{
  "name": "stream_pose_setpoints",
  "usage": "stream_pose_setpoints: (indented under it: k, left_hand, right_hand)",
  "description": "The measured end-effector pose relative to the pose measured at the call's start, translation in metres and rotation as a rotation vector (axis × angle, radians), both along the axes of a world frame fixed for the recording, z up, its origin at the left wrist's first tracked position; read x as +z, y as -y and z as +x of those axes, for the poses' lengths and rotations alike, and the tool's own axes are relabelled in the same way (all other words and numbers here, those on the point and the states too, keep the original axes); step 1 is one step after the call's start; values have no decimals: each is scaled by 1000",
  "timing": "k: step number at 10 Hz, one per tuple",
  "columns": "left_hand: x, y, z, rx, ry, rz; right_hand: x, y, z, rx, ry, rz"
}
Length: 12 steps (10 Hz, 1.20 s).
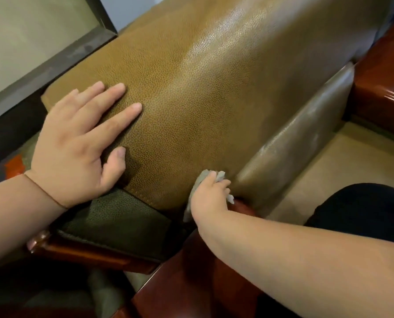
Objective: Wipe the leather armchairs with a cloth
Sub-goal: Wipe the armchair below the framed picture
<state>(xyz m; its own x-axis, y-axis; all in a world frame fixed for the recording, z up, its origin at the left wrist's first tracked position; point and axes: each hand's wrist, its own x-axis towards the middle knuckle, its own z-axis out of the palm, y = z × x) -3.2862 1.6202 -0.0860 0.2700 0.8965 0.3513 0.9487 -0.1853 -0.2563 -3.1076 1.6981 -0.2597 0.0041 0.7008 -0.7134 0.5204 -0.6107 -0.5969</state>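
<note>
Armchair: we lean over the brown leather armchair [202,92], its pebbled back filling the view.
Left hand: our left hand [76,148] lies flat on the leather, fingers straight and spread apart.
Right hand: our right hand [208,198] has its fingers curled round the cloth.
Cloth: the grey cloth [204,177] is bunched against the leather low down, beside the glossy wooden armrest [202,260].

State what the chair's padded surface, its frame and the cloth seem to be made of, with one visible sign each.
Padded surface: probably leather, pebbled grain, soft sheen.
Frame: seemingly lacquered reddish wood, glossy highlights.
Cloth in the right hand: soft grey fabric, crumpled folds.
</note>
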Motion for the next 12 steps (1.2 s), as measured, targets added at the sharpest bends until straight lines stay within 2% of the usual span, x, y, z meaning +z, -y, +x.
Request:
stream_pose_setpoints:
  k: [1,2,3,5,6,7,8,9,10,11,12]
  left_hand:
    - [9,-4,13,100,-150,-135]
    - [12,-38,37,100,-275,-229]
    - [13,-82,61,85,-370,-263]
    - [9,-110,78,74,-457,-277]
    - [6,-110,78,60,-417,-251]
    - [2,-109,77,54,-399,-212]
    - [2,-110,77,58,-391,-210]
    - [2,-126,90,49,-413,-216]
    - [-7,-153,112,27,-479,-207]
    - [-15,-166,115,-2,-471,-182]
    - [-18,-164,110,-5,-444,-158]
  right_hand:
    - [26,-27,3,-118,-17,-41]
    - [28,-88,38,-78,-27,268]
    - [26,-102,64,-102,-210,337]
    - [-6,27,35,12,-337,352]
    - [-17,-17,40,33,-264,396]
    - [-35,-85,79,84,-87,544]
    - [-49,-139,109,84,39,545]
    - [-51,-97,91,119,-16,565]
    - [-64,-68,88,271,32,604]
    - [-70,-126,108,209,49,638]
    - [-62,-185,143,-37,19,692]
